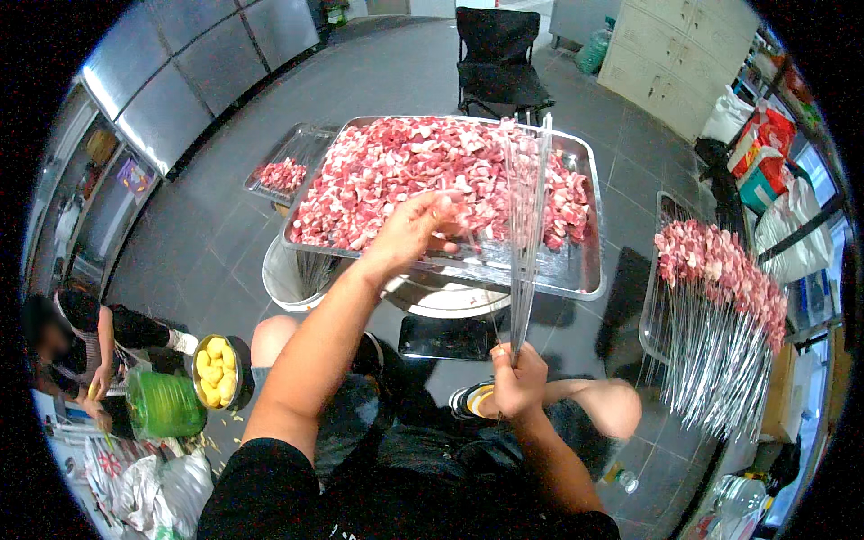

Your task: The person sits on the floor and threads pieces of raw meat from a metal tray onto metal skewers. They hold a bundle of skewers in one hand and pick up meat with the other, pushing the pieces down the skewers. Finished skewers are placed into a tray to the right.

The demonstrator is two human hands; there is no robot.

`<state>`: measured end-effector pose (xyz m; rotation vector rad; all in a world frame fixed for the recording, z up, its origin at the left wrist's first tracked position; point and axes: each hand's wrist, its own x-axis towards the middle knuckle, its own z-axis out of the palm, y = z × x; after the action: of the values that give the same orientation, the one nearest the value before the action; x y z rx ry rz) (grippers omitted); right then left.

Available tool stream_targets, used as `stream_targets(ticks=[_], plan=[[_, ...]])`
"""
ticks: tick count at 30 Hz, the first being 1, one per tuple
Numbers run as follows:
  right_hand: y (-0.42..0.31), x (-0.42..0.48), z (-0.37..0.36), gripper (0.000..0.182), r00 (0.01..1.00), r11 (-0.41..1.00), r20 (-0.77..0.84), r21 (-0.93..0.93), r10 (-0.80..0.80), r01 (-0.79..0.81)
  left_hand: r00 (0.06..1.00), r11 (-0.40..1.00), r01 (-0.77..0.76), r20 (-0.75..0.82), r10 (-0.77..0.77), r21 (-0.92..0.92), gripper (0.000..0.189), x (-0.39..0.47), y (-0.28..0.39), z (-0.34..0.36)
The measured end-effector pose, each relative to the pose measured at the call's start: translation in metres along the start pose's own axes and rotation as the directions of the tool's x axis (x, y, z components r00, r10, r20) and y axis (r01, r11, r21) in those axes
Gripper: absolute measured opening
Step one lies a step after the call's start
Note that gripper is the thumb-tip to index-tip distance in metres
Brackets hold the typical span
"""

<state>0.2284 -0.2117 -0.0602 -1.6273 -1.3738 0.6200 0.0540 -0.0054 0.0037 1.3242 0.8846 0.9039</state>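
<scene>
A large metal tray [570, 273] before me holds a heap of raw chopped meat [405, 162]. My left hand [415, 226] is over the near side of the heap with its fingers partly curled. Motion blur hides whether a piece of meat is between them. Below the tray's front edge, my right hand [518, 379] is closed around the lower ends of a bundle of thin metal skewers [525, 236]. The bundle points away from me across the tray. One separate skewer slants from the right hand toward the left fingers, where a bit of meat shows.
On the right, many loaded meat skewers [722, 277] lie across another tray [651, 324]. A white bucket [273, 270] holds skewers. A smaller tray [260, 189] stands behind it. A co-worker [88, 351] sits left beside a bowl of peeled potatoes [216, 371]. A folding chair [499, 74] stands beyond.
</scene>
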Motion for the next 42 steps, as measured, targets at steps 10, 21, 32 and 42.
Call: stream_targets(ticks=[10, 21, 32, 42], plan=[[-0.002, 0.010, -0.015, 0.026, 0.981, 0.978, 0.039, -0.099, 0.190, -0.185, 0.915, -0.044, -0.269, 0.241, -0.323, 0.962, 0.032, 0.048, -0.023, -0.002], [-0.001, 0.002, -0.011, 0.019, 0.987, 0.995, 0.131, 0.033, 0.091, -0.096, 0.983, 0.971, 0.184, 0.024, -0.182, -0.151, 0.019, -0.013, 0.029, -0.033], [-0.007, 0.001, -0.005, 0.020, 0.973, 0.986, 0.223, -0.164, 0.060, -0.023, 0.981, 0.824, -0.021, -0.173, -0.093, -0.566, 0.021, -0.010, -0.003, -0.036], [-0.003, -0.008, 0.003, 0.018, 0.974, 0.988, 0.211, -0.148, 0.077, -0.046, 0.966, 0.791, -0.171, -0.257, 0.018, -0.587, 0.022, -0.018, -0.019, 0.007]])
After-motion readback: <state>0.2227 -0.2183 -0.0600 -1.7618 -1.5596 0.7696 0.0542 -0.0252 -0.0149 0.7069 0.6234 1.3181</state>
